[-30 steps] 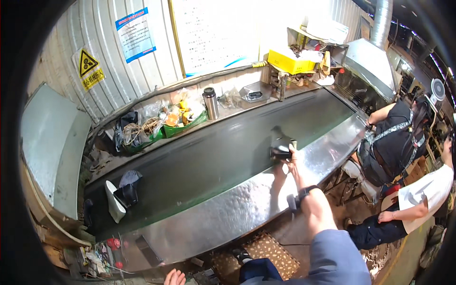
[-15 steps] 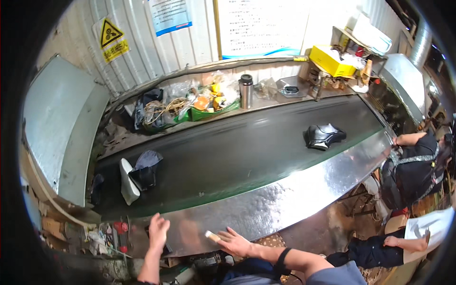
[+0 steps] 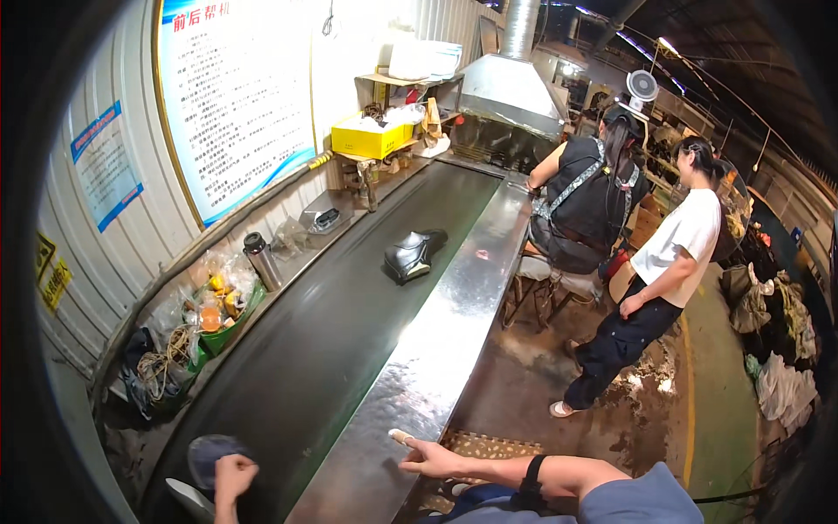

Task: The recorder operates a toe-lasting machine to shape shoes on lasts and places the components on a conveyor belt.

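My left hand (image 3: 234, 478) hovers over or touches the near end of the dark conveyor belt (image 3: 305, 349), its fingers curled. What they hold, if anything, is hidden. Right behind it lies a dark shoe upper (image 3: 208, 452) with a grey lining, and beside that a white sole-shaped piece (image 3: 189, 499). Over the shiny metal ledge (image 3: 419, 358) along the belt, my right hand (image 3: 429, 458) is stretched out with fingers apart; one digit carries a pale tip, seemingly a wrap. Farther up the belt sits a black shoe upper (image 3: 412, 255), apart from both hands.
Bags with cords and an orange item (image 3: 210, 318) line the belt's left side, near a steel flask (image 3: 260, 260). A yellow box (image 3: 371, 138) stands by the far end. One person (image 3: 585, 196) sits at the ledge's far right; another (image 3: 685, 249) stands behind.
The view has swung right, bringing the co-workers fully in. My left hand has moved from the ledge onto the near belt area by the shoe upper. My right hand stays over the ledge.
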Demonstrator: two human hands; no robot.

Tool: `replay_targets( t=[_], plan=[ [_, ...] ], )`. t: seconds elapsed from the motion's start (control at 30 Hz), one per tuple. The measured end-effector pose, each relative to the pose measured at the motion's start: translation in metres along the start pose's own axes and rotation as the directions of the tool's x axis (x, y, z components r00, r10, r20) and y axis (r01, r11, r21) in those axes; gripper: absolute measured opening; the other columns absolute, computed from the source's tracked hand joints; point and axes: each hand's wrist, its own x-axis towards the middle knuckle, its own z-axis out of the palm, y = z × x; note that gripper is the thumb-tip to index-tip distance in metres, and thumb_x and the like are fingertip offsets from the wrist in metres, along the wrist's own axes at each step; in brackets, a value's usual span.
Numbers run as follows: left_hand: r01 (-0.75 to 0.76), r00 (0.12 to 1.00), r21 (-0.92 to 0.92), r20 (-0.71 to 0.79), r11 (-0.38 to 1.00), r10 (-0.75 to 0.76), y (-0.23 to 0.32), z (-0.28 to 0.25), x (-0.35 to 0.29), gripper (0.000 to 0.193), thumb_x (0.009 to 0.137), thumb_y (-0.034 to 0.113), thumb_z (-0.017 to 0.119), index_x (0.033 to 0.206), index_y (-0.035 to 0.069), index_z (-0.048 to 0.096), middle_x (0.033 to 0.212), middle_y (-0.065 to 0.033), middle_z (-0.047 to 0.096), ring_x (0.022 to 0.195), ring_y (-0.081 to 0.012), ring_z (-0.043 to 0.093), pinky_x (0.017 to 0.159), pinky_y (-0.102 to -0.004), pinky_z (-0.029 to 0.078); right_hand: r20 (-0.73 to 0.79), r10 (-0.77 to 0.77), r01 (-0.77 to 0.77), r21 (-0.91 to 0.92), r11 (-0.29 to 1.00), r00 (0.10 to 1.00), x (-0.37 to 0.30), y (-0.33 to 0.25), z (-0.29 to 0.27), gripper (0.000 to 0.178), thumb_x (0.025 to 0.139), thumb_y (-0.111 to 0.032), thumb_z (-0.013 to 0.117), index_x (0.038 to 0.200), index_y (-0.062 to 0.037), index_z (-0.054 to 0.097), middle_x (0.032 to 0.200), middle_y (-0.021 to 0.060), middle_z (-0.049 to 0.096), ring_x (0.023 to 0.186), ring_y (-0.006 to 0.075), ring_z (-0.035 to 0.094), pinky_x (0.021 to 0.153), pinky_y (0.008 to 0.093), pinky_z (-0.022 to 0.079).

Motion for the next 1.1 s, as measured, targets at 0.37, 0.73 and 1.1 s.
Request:
replay_targets(
  t=[0.37,0.73,1.1],
  plan=[
    [0.763,0.512,0.081,-0.680,0.641,-0.524,-0.178,0.027,-0.026,0.102,0.072,0.050,0.080,0.146,-0.004,0.035,0.142,-0.0295,0.044,0.134,-0.0442,0.039,0.113,-0.0512,0.032,0.061,0.539,-0.380,0.776,0.504,0.840,-0.012,-0.022,0.029,0.101,0.087,-0.014,0.076,0.159,-0.0266,0.007,0.158,0.0127,0.023,0.142,0.0364,0.031,0.096,0.0644,0.049],
    [0.819,0.132,-0.491,-0.342,0.296,-0.931,-0.250,0.071,-0.058,0.115,0.064,0.012,0.079,0.159,0.027,0.016,0.147,-0.0241,0.039,0.135,-0.0391,0.040,0.106,-0.0484,0.039,0.159,0.300,-0.274,0.878,0.393,0.941,-0.028,-0.004,0.010,0.084,0.094,-0.010,0.067,0.157,-0.0286,0.016,0.150,0.0025,0.038,0.132,0.0243,0.046,0.106,0.0684,0.033],
    [0.020,0.813,0.409,-0.537,0.912,0.223,0.060,0.058,-0.194,0.060,0.051,0.019,0.075,0.110,0.013,0.068,0.136,-0.0248,0.045,0.123,-0.0414,0.044,0.094,-0.0531,0.038,0.272,0.354,-0.351,0.919,0.180,0.895,0.004,0.028,-0.048,0.048,0.100,-0.044,0.050,0.132,-0.0079,0.054,0.128,0.0148,0.061,0.117,0.0352,0.059,0.098,0.0557,0.048]
  ],
)
